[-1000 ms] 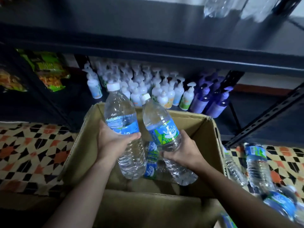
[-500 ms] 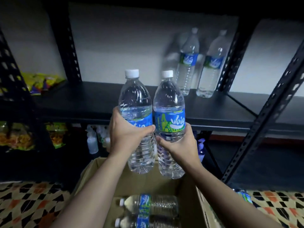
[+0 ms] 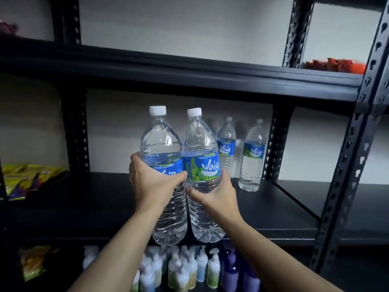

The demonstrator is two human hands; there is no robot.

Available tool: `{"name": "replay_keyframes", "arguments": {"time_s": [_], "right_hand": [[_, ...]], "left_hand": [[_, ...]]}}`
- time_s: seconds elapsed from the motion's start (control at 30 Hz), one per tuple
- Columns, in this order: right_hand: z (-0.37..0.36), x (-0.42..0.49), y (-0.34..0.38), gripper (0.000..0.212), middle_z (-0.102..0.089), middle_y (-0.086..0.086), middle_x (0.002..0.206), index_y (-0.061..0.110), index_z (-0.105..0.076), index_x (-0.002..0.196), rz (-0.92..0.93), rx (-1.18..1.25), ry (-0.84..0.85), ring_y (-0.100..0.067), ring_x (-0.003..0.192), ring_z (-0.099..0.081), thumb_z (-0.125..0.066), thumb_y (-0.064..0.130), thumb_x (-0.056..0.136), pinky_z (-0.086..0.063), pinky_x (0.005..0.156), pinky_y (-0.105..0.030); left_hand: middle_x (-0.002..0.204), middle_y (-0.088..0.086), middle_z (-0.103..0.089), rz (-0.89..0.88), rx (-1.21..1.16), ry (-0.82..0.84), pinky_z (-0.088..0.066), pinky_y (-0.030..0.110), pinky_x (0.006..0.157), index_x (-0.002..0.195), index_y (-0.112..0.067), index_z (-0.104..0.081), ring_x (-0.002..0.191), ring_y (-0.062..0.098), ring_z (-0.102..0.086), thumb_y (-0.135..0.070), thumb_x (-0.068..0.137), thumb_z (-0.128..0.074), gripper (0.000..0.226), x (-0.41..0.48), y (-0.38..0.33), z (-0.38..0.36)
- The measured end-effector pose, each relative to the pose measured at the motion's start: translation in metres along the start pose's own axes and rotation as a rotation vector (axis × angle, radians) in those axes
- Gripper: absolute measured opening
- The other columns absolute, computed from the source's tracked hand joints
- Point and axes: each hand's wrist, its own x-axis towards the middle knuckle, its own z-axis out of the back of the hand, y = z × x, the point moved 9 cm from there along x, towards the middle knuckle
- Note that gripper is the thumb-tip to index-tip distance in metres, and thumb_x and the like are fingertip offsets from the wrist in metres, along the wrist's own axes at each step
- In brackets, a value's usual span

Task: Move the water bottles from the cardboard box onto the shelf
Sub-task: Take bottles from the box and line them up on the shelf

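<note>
My left hand (image 3: 152, 182) grips a clear water bottle (image 3: 163, 144) with a white cap and blue label. Beside it, my right hand (image 3: 216, 193) grips a second water bottle (image 3: 200, 140) of the same kind. Both are upright, side by side and touching, held in the air in front of the black middle shelf (image 3: 94, 207), their bases over its front edge. Two more bottles stand at the back of that shelf, one (image 3: 226, 144) partly hidden behind the held pair and one (image 3: 252, 157) to its right. The cardboard box is out of view.
Yellow snack packets (image 3: 27, 178) lie at the shelf's left end. Pump bottles, white (image 3: 179, 270) and purple (image 3: 231, 272), crowd the shelf below. A black upright post (image 3: 345, 165) stands at the right, and an upper shelf (image 3: 189, 74) with orange packets (image 3: 334, 65) hangs overhead.
Both hands have lifted the two bottles out of the box and up to the middle shelf. My view has tilted upward, so the box has dropped out of sight.
</note>
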Motion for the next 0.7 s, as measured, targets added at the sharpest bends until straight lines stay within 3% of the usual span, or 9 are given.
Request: {"name": "replay_keyframes", "arguments": {"time_s": [0.07, 0.17, 0.23, 0.33, 0.43, 0.57, 0.7], "right_hand": [[-0.011, 0.019, -0.002, 0.066, -0.065, 0.02, 0.095, 0.03, -0.051, 0.11, 0.01, 0.018, 0.001, 0.018, 0.086, -0.058, -0.09, 0.04, 0.057, -0.043, 0.073, -0.005], [-0.029, 0.048, -0.01, 0.07, -0.064, 0.015, 0.1, 0.028, -0.05, 0.111, 0.013, 0.033, -0.034, 0.002, 0.094, -0.061, -0.089, 0.046, 0.056, -0.048, 0.083, -0.022], [-0.043, 0.069, -0.02, 0.068, -0.063, 0.012, 0.102, 0.026, -0.047, 0.109, 0.008, 0.031, -0.054, -0.007, 0.095, -0.061, -0.089, 0.043, 0.058, -0.047, 0.083, -0.025], [-0.062, 0.101, -0.039, 0.064, -0.065, 0.006, 0.102, 0.026, -0.045, 0.105, 0.007, 0.064, -0.115, -0.011, 0.093, -0.063, -0.089, 0.037, 0.06, -0.049, 0.083, -0.027], [-0.073, 0.129, -0.054, 0.066, -0.06, 0.005, 0.099, 0.022, -0.043, 0.104, -0.002, 0.035, -0.194, -0.014, 0.09, -0.059, -0.09, 0.035, 0.06, -0.046, 0.083, -0.028], [-0.082, 0.155, -0.071, 0.067, -0.05, 0.005, 0.096, 0.011, -0.047, 0.111, 0.009, 0.019, -0.253, -0.013, 0.09, -0.048, -0.089, 0.031, 0.064, -0.037, 0.08, -0.024], [-0.094, 0.169, -0.091, 0.066, -0.055, 0.0, 0.097, 0.014, -0.045, 0.107, 0.005, 0.01, -0.255, -0.017, 0.09, -0.054, -0.089, 0.033, 0.061, -0.037, 0.076, -0.025]], "left_hand": [[0.115, 0.006, -0.055, 0.005, -0.005, -0.006, -0.046, 0.033, 0.09, 0.106, -0.018, -0.042, 0.11, 0.026, -0.054, -0.023, 0.046, -0.096, 0.081, 0.017, 0.002, -0.007], [0.117, 0.009, -0.057, 0.032, -0.013, -0.036, -0.05, 0.038, 0.093, 0.112, -0.012, -0.045, 0.11, 0.029, -0.056, -0.023, 0.044, -0.097, 0.086, 0.044, 0.014, -0.015], [0.116, 0.009, -0.059, 0.045, -0.025, -0.051, -0.051, 0.042, 0.094, 0.112, -0.013, -0.045, 0.109, 0.03, -0.058, -0.024, 0.042, -0.097, 0.088, 0.063, 0.023, -0.02], [0.116, 0.006, -0.057, 0.014, -0.025, -0.043, -0.049, 0.034, 0.092, 0.11, -0.014, -0.045, 0.11, 0.026, -0.057, -0.025, 0.043, -0.096, 0.085, 0.088, 0.028, -0.03], [0.116, 0.004, -0.056, -0.043, -0.009, -0.021, -0.046, 0.028, 0.087, 0.111, -0.015, -0.045, 0.109, 0.023, -0.055, -0.026, 0.044, -0.096, 0.085, 0.108, 0.029, -0.041], [0.115, 0.004, -0.057, -0.097, 0.029, -0.023, -0.052, 0.037, 0.093, 0.11, -0.017, -0.044, 0.109, 0.024, -0.057, -0.032, 0.043, -0.096, 0.086, 0.126, 0.036, -0.049], [0.116, 0.003, -0.056, -0.096, 0.037, -0.017, -0.051, 0.037, 0.092, 0.108, -0.019, -0.042, 0.109, 0.024, -0.057, -0.032, 0.044, -0.095, 0.084, 0.133, 0.044, -0.054]]}}
